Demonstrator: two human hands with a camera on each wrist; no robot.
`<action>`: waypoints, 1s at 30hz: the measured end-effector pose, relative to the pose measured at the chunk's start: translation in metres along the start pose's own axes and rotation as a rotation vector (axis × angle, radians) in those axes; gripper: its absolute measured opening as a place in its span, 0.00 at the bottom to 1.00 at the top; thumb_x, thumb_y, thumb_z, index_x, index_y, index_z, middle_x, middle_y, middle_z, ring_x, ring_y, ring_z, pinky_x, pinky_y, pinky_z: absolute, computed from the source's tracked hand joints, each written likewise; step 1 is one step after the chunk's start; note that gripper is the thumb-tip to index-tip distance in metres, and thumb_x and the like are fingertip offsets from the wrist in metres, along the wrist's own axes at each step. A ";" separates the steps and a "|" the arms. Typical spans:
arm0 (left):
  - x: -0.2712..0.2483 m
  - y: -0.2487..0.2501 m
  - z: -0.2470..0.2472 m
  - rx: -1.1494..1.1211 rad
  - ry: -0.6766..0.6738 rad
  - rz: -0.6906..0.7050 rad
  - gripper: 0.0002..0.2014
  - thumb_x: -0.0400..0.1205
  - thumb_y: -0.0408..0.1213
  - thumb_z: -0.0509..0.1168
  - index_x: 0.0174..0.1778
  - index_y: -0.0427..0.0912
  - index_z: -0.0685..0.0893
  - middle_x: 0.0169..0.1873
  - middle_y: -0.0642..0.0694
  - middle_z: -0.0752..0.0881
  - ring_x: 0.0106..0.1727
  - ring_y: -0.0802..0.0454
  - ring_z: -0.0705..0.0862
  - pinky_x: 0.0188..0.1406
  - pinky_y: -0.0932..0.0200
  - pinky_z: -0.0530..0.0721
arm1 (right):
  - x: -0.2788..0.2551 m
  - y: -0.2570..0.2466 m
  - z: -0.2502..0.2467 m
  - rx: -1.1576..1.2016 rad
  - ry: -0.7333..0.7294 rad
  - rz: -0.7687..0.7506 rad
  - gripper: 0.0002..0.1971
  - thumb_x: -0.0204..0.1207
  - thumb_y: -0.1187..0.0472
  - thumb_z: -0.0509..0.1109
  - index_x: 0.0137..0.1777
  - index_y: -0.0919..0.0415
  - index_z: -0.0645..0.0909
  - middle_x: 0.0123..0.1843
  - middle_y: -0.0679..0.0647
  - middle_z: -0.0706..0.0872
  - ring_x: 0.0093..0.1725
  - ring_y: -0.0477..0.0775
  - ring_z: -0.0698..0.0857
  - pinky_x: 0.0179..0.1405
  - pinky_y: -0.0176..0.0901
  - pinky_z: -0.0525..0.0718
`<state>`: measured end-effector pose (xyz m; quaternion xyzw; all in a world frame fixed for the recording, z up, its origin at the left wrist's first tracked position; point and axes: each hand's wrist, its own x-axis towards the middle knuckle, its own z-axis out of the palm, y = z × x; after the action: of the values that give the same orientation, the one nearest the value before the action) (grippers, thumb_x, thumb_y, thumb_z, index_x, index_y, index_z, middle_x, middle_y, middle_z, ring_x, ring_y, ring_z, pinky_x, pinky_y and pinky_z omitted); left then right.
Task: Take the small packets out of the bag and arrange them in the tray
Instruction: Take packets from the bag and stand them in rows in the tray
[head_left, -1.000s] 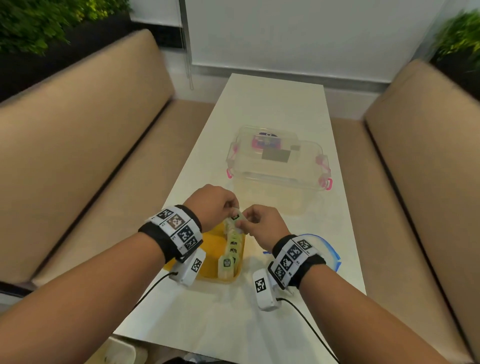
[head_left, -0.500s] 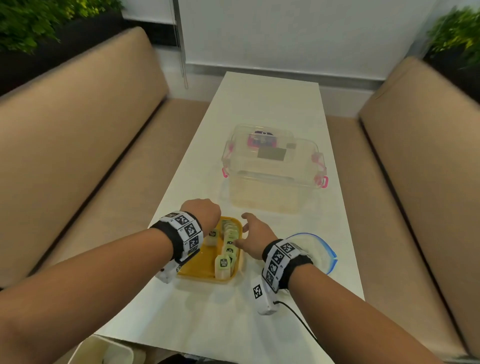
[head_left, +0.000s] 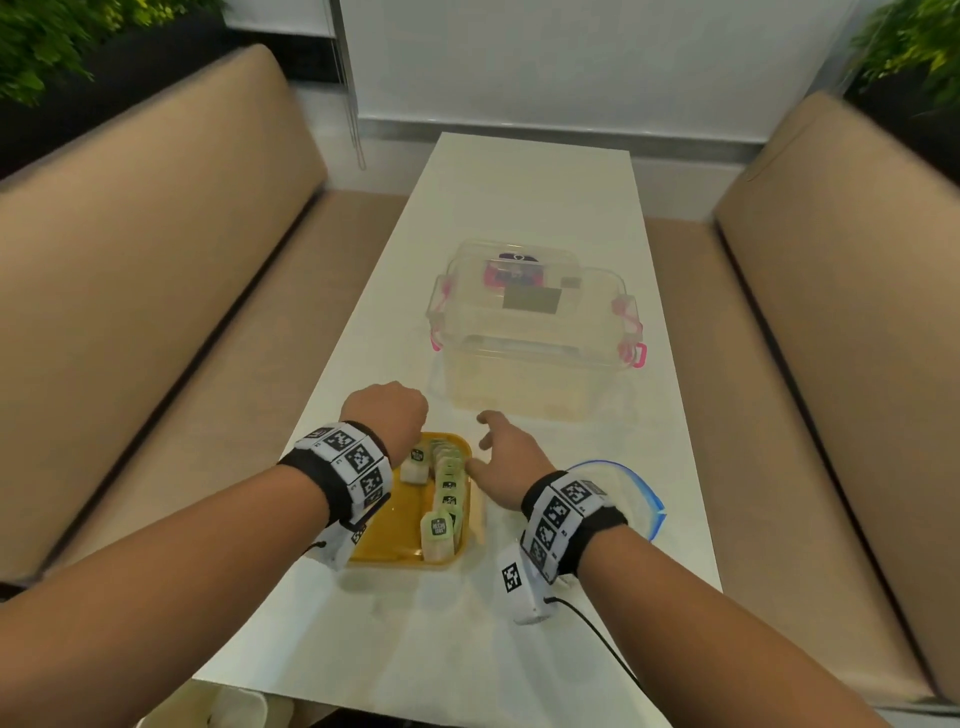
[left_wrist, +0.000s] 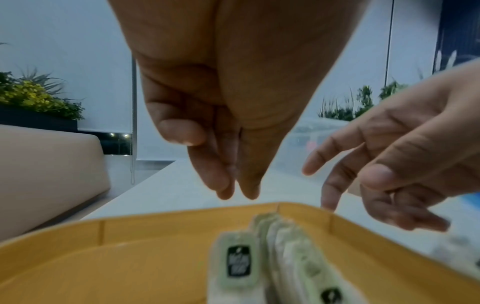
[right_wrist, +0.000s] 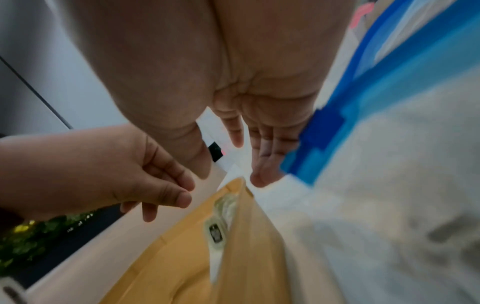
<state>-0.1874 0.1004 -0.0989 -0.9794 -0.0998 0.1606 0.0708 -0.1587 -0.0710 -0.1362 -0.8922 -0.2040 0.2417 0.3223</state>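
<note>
A yellow tray (head_left: 387, 540) lies near the table's front edge. Along its right side stands a row of several pale green packets (head_left: 445, 493), and one more packet (head_left: 417, 460) stands just left of the row's far end. My left hand (head_left: 387, 415) hovers over the tray's far left part; in the left wrist view its fingers (left_wrist: 226, 191) point down, loosely together and empty, above the tray rim (left_wrist: 182, 214) and packets (left_wrist: 240, 263). My right hand (head_left: 483, 441) is just right of the tray, fingers spread and empty. The clear blue-rimmed bag (head_left: 641, 499) lies under my right wrist.
A clear lidded storage box (head_left: 535, 332) with pink latches stands on the white table (head_left: 519, 197) beyond the tray. Tan sofas flank the table on both sides. A cable runs from my right wrist across the table's front.
A second ago both hands pinched a packet above the tray. That packet now stands in the tray, and the hands have let go and drawn apart, the right one moving off to the right.
</note>
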 end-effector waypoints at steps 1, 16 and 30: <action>-0.002 0.002 -0.003 -0.062 0.027 0.015 0.10 0.83 0.46 0.65 0.57 0.50 0.86 0.50 0.46 0.87 0.49 0.45 0.86 0.45 0.54 0.83 | -0.003 0.002 -0.008 0.029 0.038 -0.017 0.28 0.80 0.56 0.69 0.79 0.55 0.66 0.67 0.54 0.81 0.56 0.56 0.84 0.48 0.41 0.81; -0.025 0.166 0.009 -0.105 -0.037 0.445 0.22 0.80 0.33 0.65 0.69 0.53 0.79 0.77 0.42 0.62 0.70 0.35 0.69 0.64 0.42 0.78 | -0.076 0.123 -0.087 -0.252 0.185 0.081 0.13 0.73 0.52 0.76 0.57 0.43 0.85 0.65 0.53 0.76 0.67 0.58 0.74 0.67 0.45 0.72; -0.010 0.172 0.011 -0.739 -0.125 0.324 0.55 0.64 0.41 0.81 0.83 0.52 0.54 0.70 0.49 0.73 0.52 0.50 0.81 0.50 0.59 0.81 | -0.091 0.155 -0.084 0.135 0.173 0.024 0.40 0.68 0.65 0.78 0.78 0.43 0.69 0.66 0.50 0.77 0.58 0.48 0.79 0.53 0.31 0.74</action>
<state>-0.1705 -0.0672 -0.1355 -0.9303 0.0009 0.1822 -0.3183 -0.1521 -0.2682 -0.1564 -0.8883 -0.1482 0.1810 0.3953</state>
